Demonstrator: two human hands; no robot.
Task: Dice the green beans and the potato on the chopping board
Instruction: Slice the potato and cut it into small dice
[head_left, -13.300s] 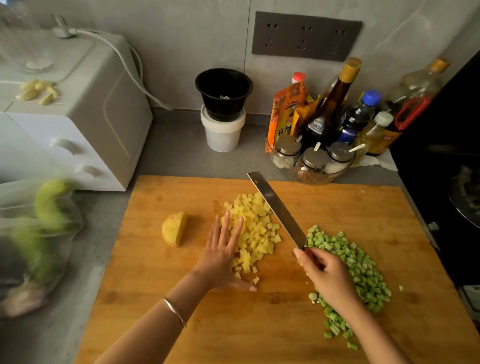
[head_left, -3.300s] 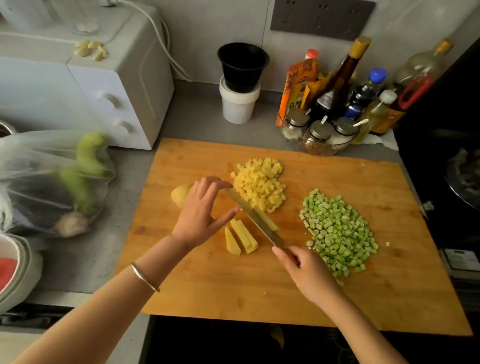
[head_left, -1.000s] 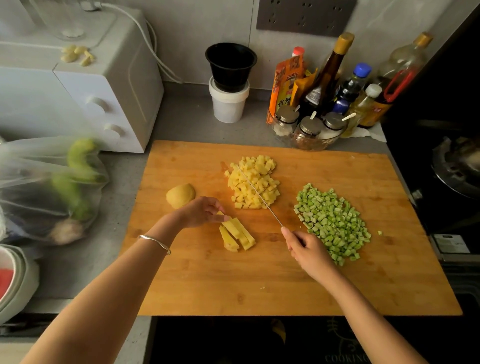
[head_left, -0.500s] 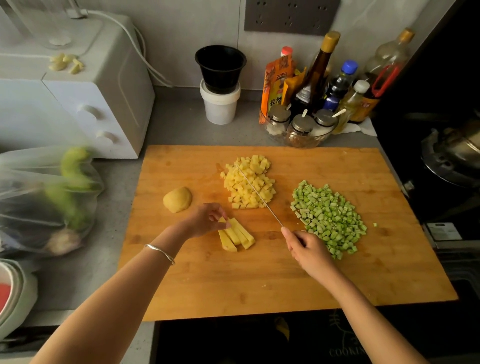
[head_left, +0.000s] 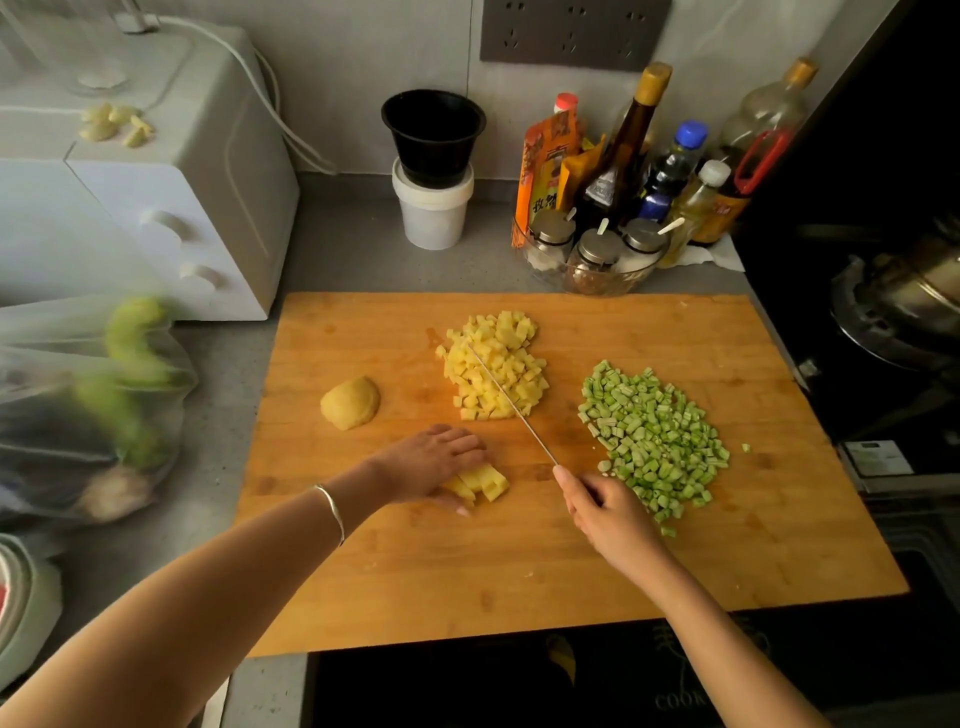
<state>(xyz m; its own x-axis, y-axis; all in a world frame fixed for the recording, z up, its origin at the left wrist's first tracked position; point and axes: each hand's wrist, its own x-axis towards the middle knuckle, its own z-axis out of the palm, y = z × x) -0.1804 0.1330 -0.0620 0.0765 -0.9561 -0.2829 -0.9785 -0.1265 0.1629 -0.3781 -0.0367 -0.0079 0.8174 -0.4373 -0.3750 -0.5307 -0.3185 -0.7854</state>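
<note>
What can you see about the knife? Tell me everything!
The knife shows only its thin, silvery spine, because the blade stands upright on its edge. It looks like metal. The tip points away and leftward, over the pile of diced potato; whether it touches the cubes or the chopping board is unclear. The right hand grips the handle and hides it. The left hand, holding the potato sticks, is apart from the blade.

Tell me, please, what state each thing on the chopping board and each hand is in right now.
left hand, curled, holding the potato sticks.
right hand, gripping the knife handle.
potato sticks, bundled, not yet cubed.
knife, blade on edge, tip over the potato cubes.
potato cubes, diced, heaped mid-board.
green beans, diced, one pile.
potato chunk, uncut, lying apart.
</note>
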